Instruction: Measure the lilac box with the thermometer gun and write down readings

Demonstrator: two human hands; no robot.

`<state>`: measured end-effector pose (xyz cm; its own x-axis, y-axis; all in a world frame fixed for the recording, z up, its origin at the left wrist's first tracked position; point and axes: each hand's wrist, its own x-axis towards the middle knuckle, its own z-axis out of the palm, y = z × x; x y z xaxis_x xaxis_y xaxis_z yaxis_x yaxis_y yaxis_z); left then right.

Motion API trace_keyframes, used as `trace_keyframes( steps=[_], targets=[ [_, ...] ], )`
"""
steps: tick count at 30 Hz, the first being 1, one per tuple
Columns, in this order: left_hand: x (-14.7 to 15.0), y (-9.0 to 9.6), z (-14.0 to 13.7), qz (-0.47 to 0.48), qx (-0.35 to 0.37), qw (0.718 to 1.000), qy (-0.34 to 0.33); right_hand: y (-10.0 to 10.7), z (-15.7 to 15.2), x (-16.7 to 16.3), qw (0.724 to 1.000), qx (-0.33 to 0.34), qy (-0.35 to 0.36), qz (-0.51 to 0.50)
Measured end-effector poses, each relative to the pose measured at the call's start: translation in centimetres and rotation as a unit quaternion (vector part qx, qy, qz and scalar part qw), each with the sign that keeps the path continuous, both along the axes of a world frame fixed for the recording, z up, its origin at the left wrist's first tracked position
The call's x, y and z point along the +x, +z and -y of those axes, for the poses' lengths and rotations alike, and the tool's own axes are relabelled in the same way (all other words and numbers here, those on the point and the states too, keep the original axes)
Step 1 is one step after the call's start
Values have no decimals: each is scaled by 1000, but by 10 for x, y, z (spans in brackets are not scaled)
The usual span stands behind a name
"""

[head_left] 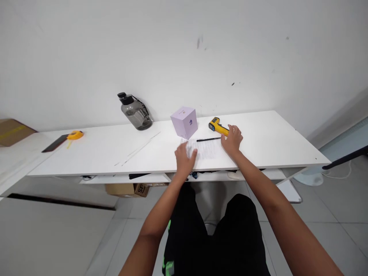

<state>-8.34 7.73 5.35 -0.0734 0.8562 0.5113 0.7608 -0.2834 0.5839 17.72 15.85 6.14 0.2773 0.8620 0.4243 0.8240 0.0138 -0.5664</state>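
Note:
My left hand (185,161) is over the left part of a printed sheet of paper (205,149), thumb and fingers apart, holding nothing. My right hand (232,141) is at the handle end of a yellow and black infrared thermometer (220,127), with the thumb on one side of the handle and the fingers on the other. The thermometer lies on its side on the white desk. A slim black pen (207,139) lies across the top of the paper, its right end close to my right thumb. Behind the paper stands a closed lilac box (185,124).
A grey see-through water bottle (136,113) with a black lid stands by the wall. Farther left are a yellow tape measure (75,135), a dark flat piece (55,143) and a cardboard box (14,132). Another carton (123,189) sits under the white desk (276,145).

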Motion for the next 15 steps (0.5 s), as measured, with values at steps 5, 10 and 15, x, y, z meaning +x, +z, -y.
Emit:
trace_keyframes(
  steps=[5, 10, 15],
  targets=[
    [-9, 42, -97, 136, -7, 986, 95, 7, -54, -5, 994, -74, 46, 71],
    [-13, 41, -149, 227, -60, 971, 40, 7, -82, -3, 989, -125, 36, 69],
    [-21, 21, -153, 275, -32, 961, -6, 27, -76, 2, 997, 0, 19, -77]
  ],
)
